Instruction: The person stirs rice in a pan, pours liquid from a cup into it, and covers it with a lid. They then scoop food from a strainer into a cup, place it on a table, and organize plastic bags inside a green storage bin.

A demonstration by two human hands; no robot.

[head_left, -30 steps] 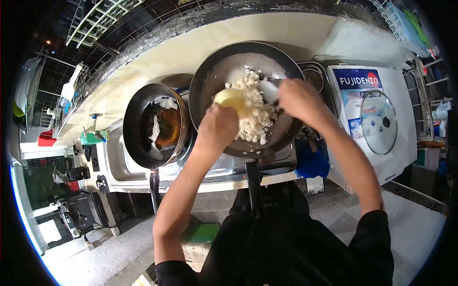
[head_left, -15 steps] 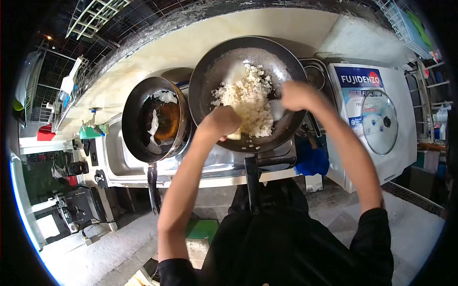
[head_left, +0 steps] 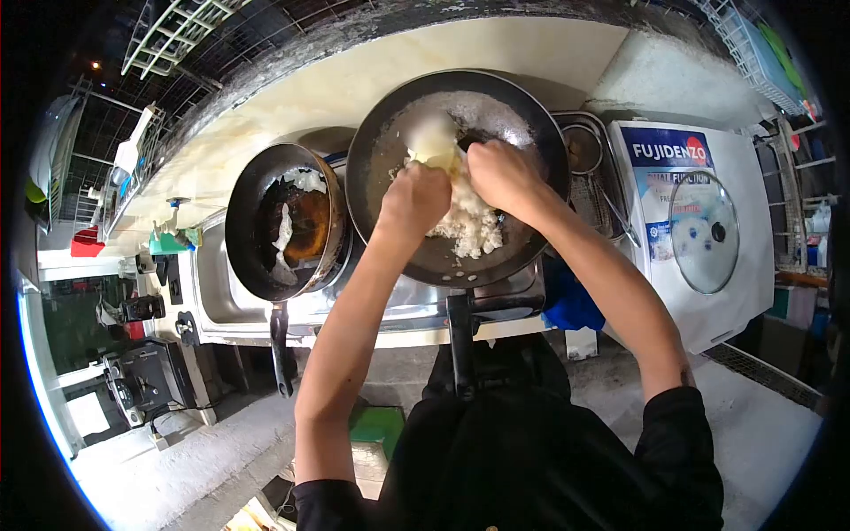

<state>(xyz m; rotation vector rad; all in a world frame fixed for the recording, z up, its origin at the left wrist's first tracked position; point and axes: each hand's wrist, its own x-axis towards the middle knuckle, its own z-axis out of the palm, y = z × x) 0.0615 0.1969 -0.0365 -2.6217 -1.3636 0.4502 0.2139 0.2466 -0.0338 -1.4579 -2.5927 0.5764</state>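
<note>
Our left hand [head_left: 414, 199] was curled into a loose-looking fist over the large, round, dark pan [head_left: 366, 190], with a pale yellow, smooth-looking utensil [head_left: 436, 152] in its grip. The utensil stuck out past the knuckles toward the far side of the pan, its outline blurred. Our right hand [head_left: 506, 180] was just beside it, fingers bent inward; its underside was hidden, so we could not tell how tightly it was closed or what it had hold of.

The white, clumped, rice-like food [head_left: 474, 228] lay in the pan beneath and between our two hands. Its widest visible part spread to the right of our left hand and on our near side of our right hand, reaching toward the pan's near wall. Part of the heap was covered by our knuckles. A few loose pale grains sat apart from it, near the rim by the straight black handle [head_left: 461, 345], which pointed toward us.

To the left of our left hand stood the smaller, dark, round frying pan [head_left: 244, 212], holding brown liquid [head_left: 310, 234] and thin whitish scraps [head_left: 282, 232]. To the right, a clear glass lid with a black knob [head_left: 695, 252] lay on the white, box-shaped appliance [head_left: 744, 203].
</note>
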